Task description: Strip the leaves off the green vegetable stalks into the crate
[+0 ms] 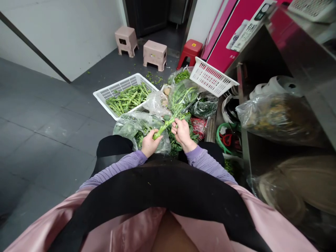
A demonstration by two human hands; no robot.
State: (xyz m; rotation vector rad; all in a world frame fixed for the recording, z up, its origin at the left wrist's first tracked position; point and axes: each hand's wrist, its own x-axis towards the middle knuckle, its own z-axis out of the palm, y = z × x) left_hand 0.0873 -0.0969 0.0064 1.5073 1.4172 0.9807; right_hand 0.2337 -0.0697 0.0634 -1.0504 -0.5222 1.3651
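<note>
A green vegetable stalk (165, 126) runs between my two hands, tilted up to the right toward its leafy top. My left hand (150, 142) is closed around its thick lower end. Further up, my right hand (182, 133) pinches the stalk near its small leaves and shoots. Below and around my hands lie loose green leaves (176, 142) and a clear plastic bag (126, 127) with greens inside. Beyond my left hand stands a white slotted basket (101, 95) holding many cut green stalks (128, 99).
Two pale pink stools (154, 52) and a red stool (190, 52) stand by the doorway. Bagged vegetables (183, 92) and a tilted white basket (212, 77) are ahead. A metal shelf (245, 154) with bags closes off the right side. Leaf scraps (154, 77) litter the grey floor.
</note>
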